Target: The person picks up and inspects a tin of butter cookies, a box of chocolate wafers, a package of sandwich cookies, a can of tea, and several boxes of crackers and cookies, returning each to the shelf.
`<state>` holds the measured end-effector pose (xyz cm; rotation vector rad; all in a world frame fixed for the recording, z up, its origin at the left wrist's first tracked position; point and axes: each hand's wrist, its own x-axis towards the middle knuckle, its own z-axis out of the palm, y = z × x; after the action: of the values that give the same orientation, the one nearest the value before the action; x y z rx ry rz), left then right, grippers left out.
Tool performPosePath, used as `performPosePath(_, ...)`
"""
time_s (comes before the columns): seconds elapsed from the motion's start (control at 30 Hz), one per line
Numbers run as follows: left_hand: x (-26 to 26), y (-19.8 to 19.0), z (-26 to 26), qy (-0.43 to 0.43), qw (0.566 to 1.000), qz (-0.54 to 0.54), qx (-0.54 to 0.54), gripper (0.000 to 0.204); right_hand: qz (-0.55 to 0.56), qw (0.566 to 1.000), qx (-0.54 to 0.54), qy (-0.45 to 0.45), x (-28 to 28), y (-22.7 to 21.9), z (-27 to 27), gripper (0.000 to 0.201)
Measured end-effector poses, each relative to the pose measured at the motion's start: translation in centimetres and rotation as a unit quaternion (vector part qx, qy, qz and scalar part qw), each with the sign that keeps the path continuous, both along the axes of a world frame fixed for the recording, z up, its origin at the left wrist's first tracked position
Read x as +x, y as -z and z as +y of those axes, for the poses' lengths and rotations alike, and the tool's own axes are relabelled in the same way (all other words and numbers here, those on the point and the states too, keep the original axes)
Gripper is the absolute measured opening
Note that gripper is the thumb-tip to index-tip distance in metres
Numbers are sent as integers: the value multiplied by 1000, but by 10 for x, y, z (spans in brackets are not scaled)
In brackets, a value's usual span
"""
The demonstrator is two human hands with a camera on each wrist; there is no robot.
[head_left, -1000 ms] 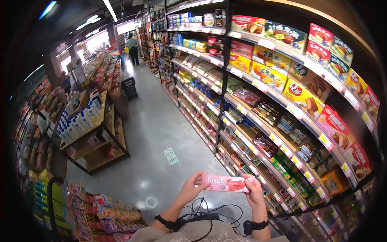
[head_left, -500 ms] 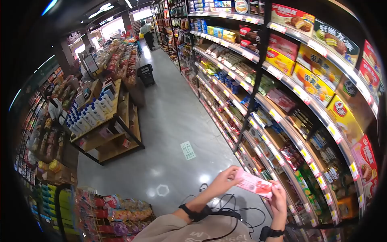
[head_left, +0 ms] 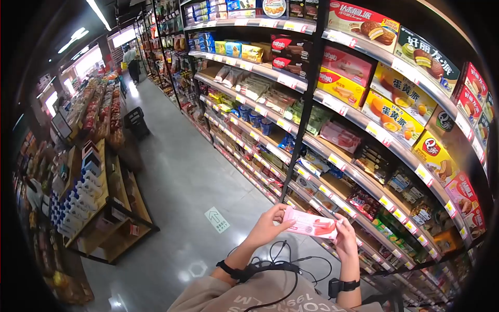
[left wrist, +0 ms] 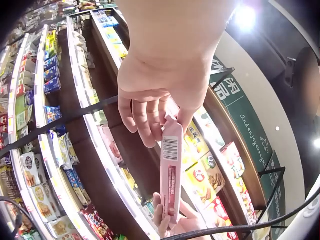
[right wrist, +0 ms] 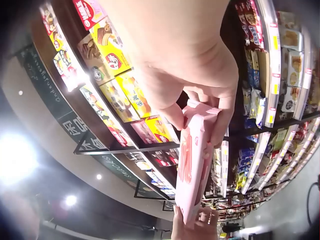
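Observation:
A pink snack package [head_left: 311, 223] is held level between both hands in front of the body. My left hand [head_left: 269, 224] pinches its left end, thumb on the front. The right hand [head_left: 345, 237] grips the opposite end. In the left wrist view, the package's narrow side [left wrist: 171, 172] with a barcode faces the camera, the left hand [left wrist: 155, 107] at its upper end. The right wrist view has the right hand [right wrist: 200, 90] pinching the near end of the package [right wrist: 192, 162], with the left hand [right wrist: 196, 225] at the far end.
Tall shelves [head_left: 358, 117] of boxed and bagged snacks line the right side. A wooden display table [head_left: 112, 229] with white bottles stands at left. Down the aisle are a black basket [head_left: 136, 122] and a person [head_left: 131, 63]. Black cables [head_left: 283, 262] hang at the chest.
The head view has swung left and then back right, toward the shelves. Both hands still hold the package, which has tilted and then come back closer to level.

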<state>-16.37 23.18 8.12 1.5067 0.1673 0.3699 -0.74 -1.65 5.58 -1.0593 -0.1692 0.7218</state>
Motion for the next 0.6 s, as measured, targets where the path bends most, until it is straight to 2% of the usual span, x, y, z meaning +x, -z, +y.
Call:
performPosePath(0.17, -11, 14, 52, -33, 998, -9, -61, 33, 29, 999, 16, -25, -7, 10, 55, 37)
performPosePath(0.27, -15, 12, 77, -44, 998, -7, -52, 33, 19, 1000, -22, -2, -18, -14, 83, 34)
performPosePath(0.6, 1, 26, 109, -23, 997, 5, -71, 35, 12, 999, -44, -23, 1, -13, 113, 33)
